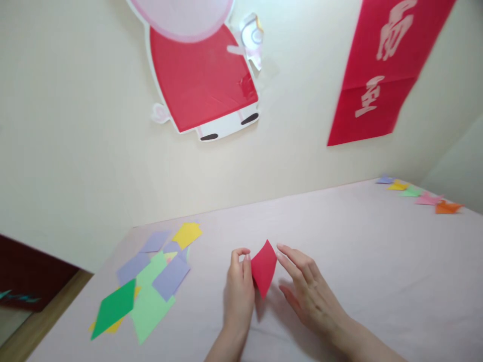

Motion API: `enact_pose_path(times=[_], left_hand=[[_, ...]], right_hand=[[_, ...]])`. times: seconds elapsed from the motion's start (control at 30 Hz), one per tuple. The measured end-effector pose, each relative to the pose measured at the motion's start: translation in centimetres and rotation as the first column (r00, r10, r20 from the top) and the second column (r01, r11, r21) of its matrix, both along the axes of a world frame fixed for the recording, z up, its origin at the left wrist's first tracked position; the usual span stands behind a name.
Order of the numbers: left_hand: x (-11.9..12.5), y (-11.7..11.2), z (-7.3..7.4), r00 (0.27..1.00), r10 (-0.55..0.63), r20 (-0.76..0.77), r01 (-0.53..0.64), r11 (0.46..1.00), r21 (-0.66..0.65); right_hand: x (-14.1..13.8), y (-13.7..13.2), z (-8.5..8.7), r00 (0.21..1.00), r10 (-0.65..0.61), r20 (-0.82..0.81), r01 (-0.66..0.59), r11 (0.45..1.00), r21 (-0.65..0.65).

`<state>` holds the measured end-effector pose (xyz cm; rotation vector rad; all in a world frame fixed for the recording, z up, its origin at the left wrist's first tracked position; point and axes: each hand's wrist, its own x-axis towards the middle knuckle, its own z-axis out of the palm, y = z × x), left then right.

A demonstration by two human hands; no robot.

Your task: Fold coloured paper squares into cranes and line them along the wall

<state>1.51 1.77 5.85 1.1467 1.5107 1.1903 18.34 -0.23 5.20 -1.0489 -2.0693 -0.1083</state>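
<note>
A red sheet of paper (264, 267), slightly curved and standing on a corner, is held above the pale cloth by my left hand (240, 284). The thumb and fingers of that hand pinch its left corner. My right hand (311, 291) is just to the right of the paper, fingers spread and the thumb apart from them. Its index fingertip is close to the paper's right edge; whether it touches I cannot tell. The paper's far side is hidden.
Loose paper sheets lie at the left: dark green (115, 307), light green (151, 306), purple (171, 275) and yellow (187, 235). Several small folded papers, including an orange one (448, 207), line the far right edge. Behind the cloth-covered surface (362, 241) rises a wall (94, 151).
</note>
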Motion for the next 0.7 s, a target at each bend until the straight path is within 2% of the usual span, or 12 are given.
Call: enact_pose_path(times=[0.13, 0.2, 0.3, 0.4, 0.47, 0.53, 0.6, 0.7], left_hand=[[0.8, -0.6, -0.2, 0.964, -0.130, -0.230, 0.132, 0.991, -0.006], [1.0, -1.2, -0.9, 0.824, -0.192, -0.534, 0.252, 0.967, 0.041], [1.0, -2.1, -1.8, 0.636, -0.158, -0.755, 0.412, 0.897, 0.160], [1.0, -2.6, -2.1, 0.543, -0.105, -0.833, 0.557, 0.787, 0.264], [0.9, -2.9, -2.2, 0.487, -0.112, -0.866, 0.652, 0.706, 0.275], [0.7, -3.4, -2.6, 0.415, -0.104, -0.904, 0.715, 0.652, 0.253], [0.3, -3.9, -3.2, 0.339, -0.075, -0.938, 0.738, 0.640, 0.215], [-0.1, -4.5, -4.0, 0.260, -0.058, -0.964, 0.729, 0.667, 0.157]], right_hand=[[1.8, 0.3, 0.4, 0.998, -0.043, 0.038, 0.042, 0.998, 0.037], [2.6, 0.6, 0.2, 0.997, -0.054, 0.062, 0.054, 0.998, 0.011], [3.6, 1.2, -0.2, 0.996, -0.032, 0.088, 0.039, 0.996, -0.077], [4.3, 1.3, -0.3, 0.992, 0.012, 0.125, 0.010, 0.985, -0.172], [4.7, 1.0, -0.1, 0.986, 0.046, 0.160, -0.009, 0.974, -0.226], [5.2, 0.4, 0.3, 0.980, 0.049, 0.193, 0.000, 0.969, -0.247], [5.7, -0.1, 0.6, 0.969, 0.099, 0.226, -0.039, 0.966, -0.256], [6.3, -0.6, 0.7, 0.958, 0.187, 0.218, -0.124, 0.954, -0.274]])
